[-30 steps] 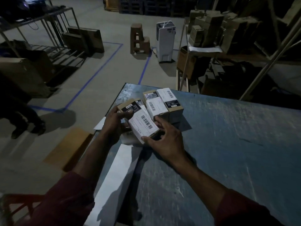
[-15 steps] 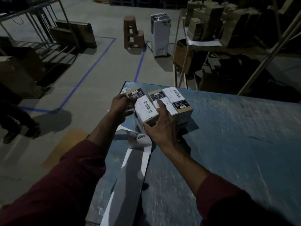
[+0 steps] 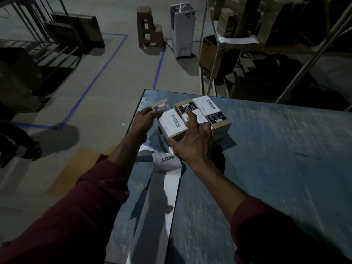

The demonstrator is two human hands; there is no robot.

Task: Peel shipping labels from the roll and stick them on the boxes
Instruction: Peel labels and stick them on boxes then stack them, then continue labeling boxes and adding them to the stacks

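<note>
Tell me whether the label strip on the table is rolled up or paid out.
Mostly paid out: the label strip trails flat along the table toward the person, with only its far end curled, beside the right hand.

Three small brown cardboard boxes sit in a row near the far-left corner of the blue counter [image 3: 266, 149]. The left box [image 3: 172, 123] carries a white barcode label on top, plus a dark printed label at its far end. The middle box [image 3: 187, 108] and the right box [image 3: 211, 111] touch side by side; each bears a white barcode label and a black one. A curled white label roll [image 3: 166, 161] lies just in front, its bare liner strip [image 3: 160, 206] trailing toward the near edge.
</note>
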